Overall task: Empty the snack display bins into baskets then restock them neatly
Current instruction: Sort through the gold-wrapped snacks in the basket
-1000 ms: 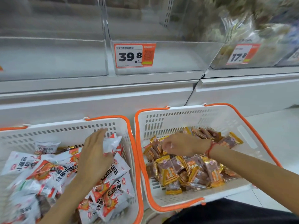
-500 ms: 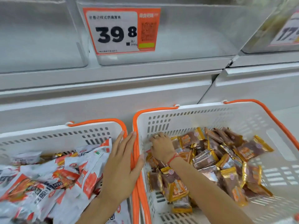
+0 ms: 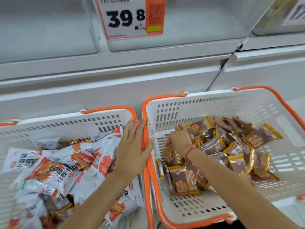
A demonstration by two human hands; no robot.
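Right hand (image 3: pixel 180 140), fingers curled down among the brown-and-gold packets (image 3: pixel 212 146) at the near-left corner of the right basket (image 3: pixel 194 103); it looks to be gathering some, though a firm hold can't be confirmed. Left hand (image 3: pixel 133 146) lies flat, fingers straight, pressing the shared orange rims, steadying the left basket (image 3: pixel 66 124) of white-and-red packets (image 3: pixel 69 166). Emptied bin (image 3: pixel 189 30) with the 39.8 price tag (image 3: pixel 130 17) sits straight above and ahead of the right hand, the nearer one for restocking.

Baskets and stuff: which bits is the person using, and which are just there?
For the job:
left basket
white snack packs
right basket
brown-and-gold snack packs
clear bin
left hand
right hand

Just there:
39.8 price tag
neighbouring bin
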